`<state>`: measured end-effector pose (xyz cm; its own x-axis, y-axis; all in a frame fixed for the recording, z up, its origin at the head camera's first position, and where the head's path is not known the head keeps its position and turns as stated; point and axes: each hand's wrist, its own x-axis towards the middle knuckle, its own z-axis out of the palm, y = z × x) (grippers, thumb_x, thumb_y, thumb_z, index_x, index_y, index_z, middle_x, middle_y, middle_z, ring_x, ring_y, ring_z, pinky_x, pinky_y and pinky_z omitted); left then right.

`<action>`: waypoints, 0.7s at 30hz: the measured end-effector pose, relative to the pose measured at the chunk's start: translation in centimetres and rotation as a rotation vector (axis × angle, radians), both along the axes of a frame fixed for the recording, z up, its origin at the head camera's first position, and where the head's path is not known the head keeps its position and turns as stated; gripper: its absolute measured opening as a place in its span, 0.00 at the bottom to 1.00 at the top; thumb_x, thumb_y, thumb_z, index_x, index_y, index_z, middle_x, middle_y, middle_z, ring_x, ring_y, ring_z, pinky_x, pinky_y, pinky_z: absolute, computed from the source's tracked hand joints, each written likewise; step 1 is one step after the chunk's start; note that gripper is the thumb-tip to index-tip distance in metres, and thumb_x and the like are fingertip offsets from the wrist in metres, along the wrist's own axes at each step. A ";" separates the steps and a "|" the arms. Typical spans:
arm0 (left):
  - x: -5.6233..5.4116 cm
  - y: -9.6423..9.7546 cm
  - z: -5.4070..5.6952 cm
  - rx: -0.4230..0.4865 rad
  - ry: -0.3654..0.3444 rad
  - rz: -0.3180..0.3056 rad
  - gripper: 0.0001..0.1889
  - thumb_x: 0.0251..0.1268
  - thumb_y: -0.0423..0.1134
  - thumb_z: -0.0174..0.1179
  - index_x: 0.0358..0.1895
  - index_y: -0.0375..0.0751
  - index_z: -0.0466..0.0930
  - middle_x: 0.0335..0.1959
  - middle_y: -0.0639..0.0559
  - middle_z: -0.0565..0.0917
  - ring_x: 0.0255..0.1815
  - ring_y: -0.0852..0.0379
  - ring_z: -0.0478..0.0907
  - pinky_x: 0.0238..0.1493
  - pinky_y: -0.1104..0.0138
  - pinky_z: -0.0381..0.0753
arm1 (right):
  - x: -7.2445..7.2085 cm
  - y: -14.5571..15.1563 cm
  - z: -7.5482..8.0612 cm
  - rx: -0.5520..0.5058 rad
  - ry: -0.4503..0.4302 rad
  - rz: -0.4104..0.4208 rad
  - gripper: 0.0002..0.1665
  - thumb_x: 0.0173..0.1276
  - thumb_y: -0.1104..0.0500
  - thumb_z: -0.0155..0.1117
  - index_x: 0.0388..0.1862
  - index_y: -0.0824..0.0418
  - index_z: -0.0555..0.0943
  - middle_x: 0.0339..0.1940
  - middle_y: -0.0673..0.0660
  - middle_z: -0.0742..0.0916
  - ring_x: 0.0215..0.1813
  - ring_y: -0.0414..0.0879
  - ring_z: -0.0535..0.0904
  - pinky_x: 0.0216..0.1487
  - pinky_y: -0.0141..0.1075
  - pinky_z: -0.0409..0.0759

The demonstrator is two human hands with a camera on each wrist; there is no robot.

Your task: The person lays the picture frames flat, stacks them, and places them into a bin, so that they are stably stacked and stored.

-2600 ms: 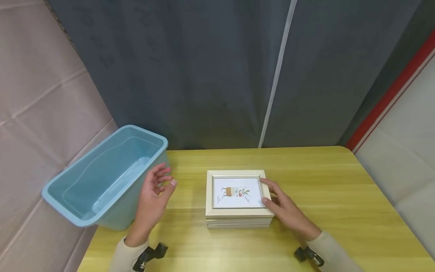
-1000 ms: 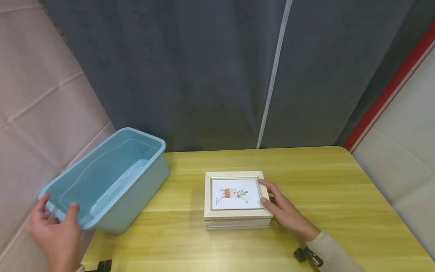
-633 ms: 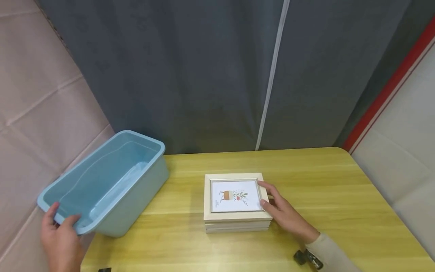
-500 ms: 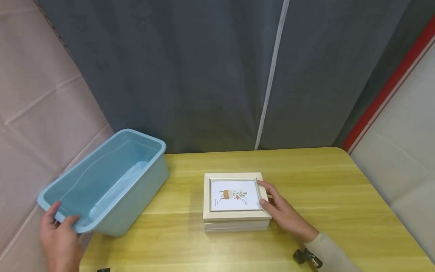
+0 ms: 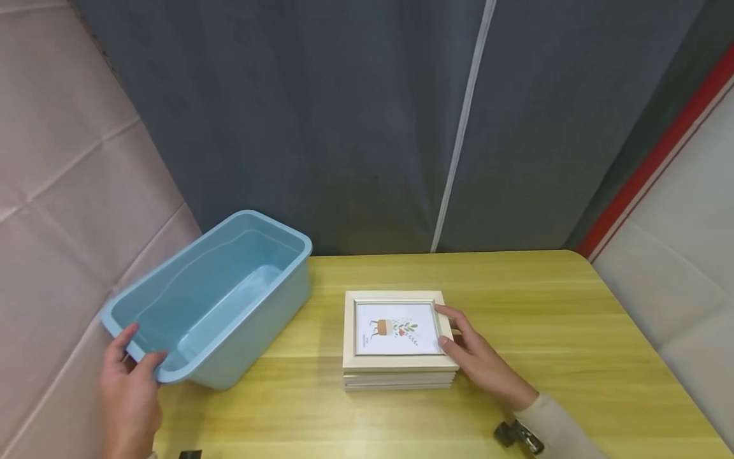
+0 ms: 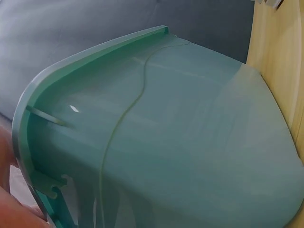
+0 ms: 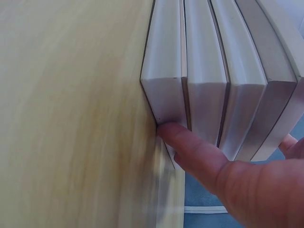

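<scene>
A light blue plastic bin [image 5: 260, 325] stands at the left of the table, slanting away from me. At its near end my left hand [image 5: 132, 395] grips the rim, thumb and a finger hooked over it. In the left wrist view the bin's outer wall [image 6: 180, 123] fills most of the picture. A neat stack of several cream picture frames [image 5: 395, 365] lies mid-table; the top one holds a white card with a plant print. My right hand [image 5: 487, 363] rests against the stack's right side, thumb and forefinger on the top frame. In the right wrist view one finger [image 7: 190, 147] touches the lowest frames.
The yellow wood-grain table [image 5: 550, 331] carries both things. A dark grey curtain [image 5: 332, 127] hangs behind its far edge. Pale cloth [image 5: 69, 210] lies close along the bin's left side. On the right is a white panel with a red band [image 5: 636, 178].
My left hand moved from beside the bin to its near rim and took hold. The bin has since shifted right, closer to the stack. The right hand and frames stay put.
</scene>
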<state>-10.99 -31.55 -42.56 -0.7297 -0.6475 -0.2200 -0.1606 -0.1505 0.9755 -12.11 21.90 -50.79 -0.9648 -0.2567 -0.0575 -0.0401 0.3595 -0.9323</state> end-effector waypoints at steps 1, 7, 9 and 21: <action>0.0 0.2 -0.1 -0.008 0.004 -0.009 0.38 0.73 0.21 0.53 0.81 0.59 0.65 0.59 0.56 0.74 0.56 0.64 0.72 0.36 0.82 0.80 | 0.0 0.0 -0.1 -0.001 0.001 0.002 0.33 0.86 0.47 0.53 0.84 0.34 0.57 0.78 0.70 0.69 0.72 0.70 0.75 0.60 0.51 0.83; -0.2 1.8 -0.6 -0.072 0.011 -0.085 0.38 0.74 0.22 0.53 0.82 0.57 0.63 0.65 0.51 0.73 0.60 0.63 0.70 0.42 0.85 0.77 | 0.0 0.1 -0.1 0.004 0.005 0.004 0.32 0.86 0.48 0.53 0.83 0.35 0.58 0.78 0.70 0.70 0.71 0.68 0.76 0.61 0.49 0.80; -0.4 2.4 -0.7 -0.103 0.001 -0.122 0.38 0.74 0.23 0.52 0.83 0.57 0.60 0.74 0.42 0.68 0.66 0.58 0.68 0.44 0.86 0.77 | 0.1 0.1 -0.1 0.004 0.003 0.004 0.32 0.86 0.48 0.53 0.84 0.35 0.57 0.78 0.70 0.70 0.70 0.68 0.76 0.60 0.49 0.80; -1.1 5.6 -1.2 -0.266 -0.008 -0.272 0.40 0.73 0.26 0.58 0.85 0.51 0.58 0.86 0.36 0.53 0.78 0.40 0.58 0.40 0.87 0.74 | -0.1 0.1 -0.1 0.008 -0.010 -0.004 0.32 0.86 0.48 0.53 0.83 0.35 0.58 0.77 0.71 0.70 0.70 0.67 0.77 0.59 0.48 0.82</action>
